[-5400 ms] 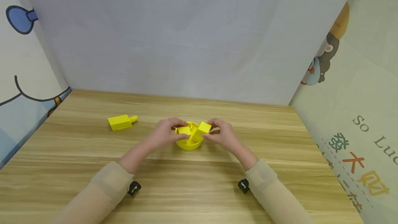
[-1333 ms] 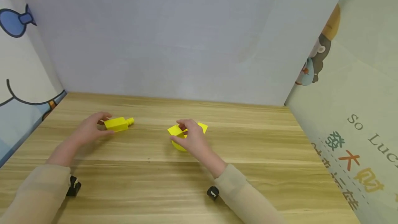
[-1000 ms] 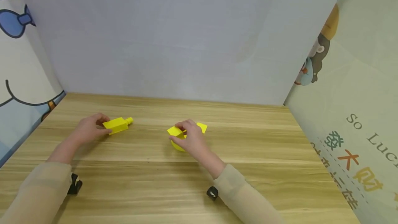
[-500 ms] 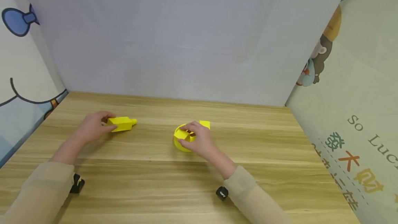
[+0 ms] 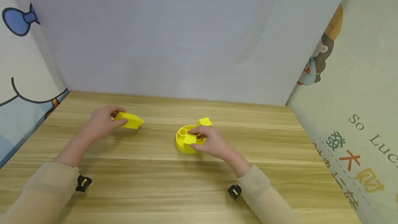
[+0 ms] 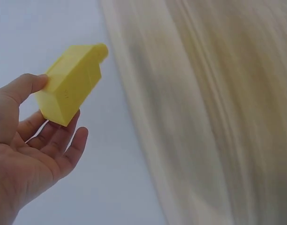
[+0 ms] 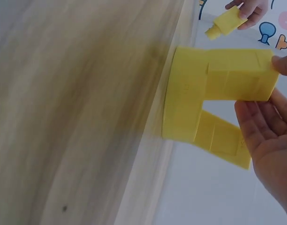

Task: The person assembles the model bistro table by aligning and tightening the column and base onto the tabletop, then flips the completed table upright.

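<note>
My left hand (image 5: 104, 122) pinches a yellow bottle-shaped block (image 5: 132, 121) by its flat end, raised off the table at the left. Its round stepped neck (image 6: 102, 51) points away from the palm in the left wrist view. My right hand (image 5: 212, 142) holds the top end of a second yellow block (image 5: 189, 140) between thumb and fingers. That block stands in a round yellow base (image 5: 179, 145), its lower end hidden inside. A third yellow block (image 5: 204, 122) leans outward from the base's back right. One ring socket (image 5: 182, 132) shows bare at the base's left.
The wood-grain table (image 5: 149, 182) carries the round base near its middle. A pale grey backdrop (image 5: 174, 37) rises behind, with printed panels on the left and right. A black wrist device (image 5: 234, 191) sits at my right cuff, another (image 5: 83, 183) at my left.
My left hand has let go of one block in the base, reached left, gripped the lying bottle-shaped block and lifted it rightward. My right hand has switched blocks, and the one it holds stands straighter.
</note>
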`<state>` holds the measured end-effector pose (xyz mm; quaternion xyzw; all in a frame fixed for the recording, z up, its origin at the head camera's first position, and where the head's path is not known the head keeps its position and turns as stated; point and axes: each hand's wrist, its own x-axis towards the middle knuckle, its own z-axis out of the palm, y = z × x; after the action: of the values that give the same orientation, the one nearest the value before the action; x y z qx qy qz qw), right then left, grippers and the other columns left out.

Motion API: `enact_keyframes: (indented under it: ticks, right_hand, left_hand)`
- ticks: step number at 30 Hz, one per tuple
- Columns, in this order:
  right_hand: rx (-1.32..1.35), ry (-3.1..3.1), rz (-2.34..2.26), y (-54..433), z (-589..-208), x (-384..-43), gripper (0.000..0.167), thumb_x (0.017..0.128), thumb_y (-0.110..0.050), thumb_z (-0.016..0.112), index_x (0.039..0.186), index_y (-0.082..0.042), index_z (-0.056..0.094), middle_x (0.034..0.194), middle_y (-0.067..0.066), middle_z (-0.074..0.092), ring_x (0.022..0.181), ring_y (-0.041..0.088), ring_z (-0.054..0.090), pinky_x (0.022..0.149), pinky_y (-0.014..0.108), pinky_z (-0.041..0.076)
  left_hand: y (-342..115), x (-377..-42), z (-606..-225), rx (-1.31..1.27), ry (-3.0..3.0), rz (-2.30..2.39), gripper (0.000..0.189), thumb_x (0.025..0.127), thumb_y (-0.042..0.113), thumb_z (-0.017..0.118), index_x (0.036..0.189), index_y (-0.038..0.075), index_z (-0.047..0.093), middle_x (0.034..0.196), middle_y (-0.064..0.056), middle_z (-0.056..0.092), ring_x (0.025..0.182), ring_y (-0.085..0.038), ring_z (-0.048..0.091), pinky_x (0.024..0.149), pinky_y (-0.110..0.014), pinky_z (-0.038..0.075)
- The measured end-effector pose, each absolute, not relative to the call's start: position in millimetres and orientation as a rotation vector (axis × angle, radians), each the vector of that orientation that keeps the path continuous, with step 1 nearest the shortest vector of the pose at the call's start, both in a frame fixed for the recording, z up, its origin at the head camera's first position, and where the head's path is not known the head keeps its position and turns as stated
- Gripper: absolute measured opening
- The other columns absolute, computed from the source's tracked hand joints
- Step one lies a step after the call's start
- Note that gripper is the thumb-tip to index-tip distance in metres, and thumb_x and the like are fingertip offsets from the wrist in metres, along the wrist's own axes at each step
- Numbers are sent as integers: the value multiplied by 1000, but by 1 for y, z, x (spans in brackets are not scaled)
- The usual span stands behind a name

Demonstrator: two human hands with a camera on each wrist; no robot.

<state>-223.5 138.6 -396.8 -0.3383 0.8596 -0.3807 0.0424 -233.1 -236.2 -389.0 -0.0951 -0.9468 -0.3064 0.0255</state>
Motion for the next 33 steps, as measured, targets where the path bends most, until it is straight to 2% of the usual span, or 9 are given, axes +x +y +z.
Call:
enact_keyframes:
  ticks: [10, 17, 24, 30, 33]
  right_hand:
    - [-1244, 2557, -1108, 157, -398, -229, 35, 81, -9, 70, 115, -5, 66, 117, 8, 64, 103, 19, 60, 86, 32, 52]
    - [-1254, 2518, -1120, 169, -397, -234, 36, 80, -6, 66, 116, -9, 66, 121, 7, 62, 106, 21, 59, 86, 40, 53]
    - [-1308, 2499, -1140, 176, -399, -241, 37, 80, -7, 65, 117, -10, 66, 120, 8, 63, 107, 21, 60, 87, 37, 53]
    - [-1337, 2448, -1213, 179, -402, -249, 36, 79, -1, 64, 115, -6, 67, 116, 8, 64, 107, 19, 60, 91, 30, 51]
    - [-1317, 2442, -1222, 179, -403, -251, 37, 78, 3, 65, 115, -5, 66, 117, 9, 64, 107, 20, 60, 91, 30, 51]
  left_hand:
    - [-199, -226, -361, -304, -2880, -980, 43, 89, 24, 65, 120, -5, 58, 111, -26, 61, 96, -35, 56, 80, -46, 48]
    - [-169, -221, -348, -320, -2842, -987, 39, 87, 24, 67, 115, -2, 61, 107, -21, 61, 91, -31, 55, 77, -43, 49]
    - [-142, -221, -347, -318, -2763, -1051, 32, 84, 24, 70, 106, 2, 65, 99, -15, 60, 83, -26, 53, 70, -35, 48]
    - [-123, -225, -353, -273, -2737, -1153, 32, 83, 29, 72, 101, 3, 65, 94, -13, 59, 79, -24, 52, 66, -30, 46]
    - [-114, -228, -357, -248, -2730, -1195, 33, 82, 30, 73, 99, 3, 66, 90, -12, 59, 77, -23, 52, 65, -29, 46]
